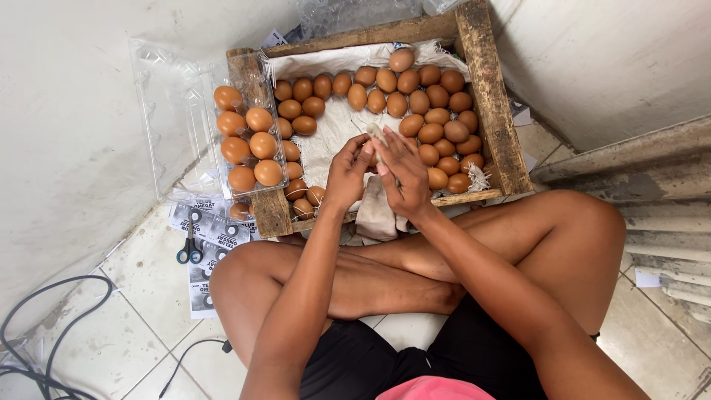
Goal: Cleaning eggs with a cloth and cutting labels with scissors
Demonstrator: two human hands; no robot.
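I sit cross-legged on a tiled floor facing a wooden crate (492, 96) lined with white cloth and holding several brown eggs (437, 133). My left hand (346, 176) and my right hand (404, 174) meet over the crate's near edge. Both are closed around one item wrapped in a pale beige cloth (376, 211); the cloth hangs down between my wrists. The wrapped item is mostly hidden by my fingers. An open clear plastic egg carton (178, 111) rests on the crate's left rim, with several brown eggs (252, 144) in its right half.
Scissors (190, 250) lie on printed paper labels (211, 237) on the floor at the left. Black cables (44, 333) curl at bottom left. A white wall stands on the left and a corrugated sheet (666, 215) on the right.
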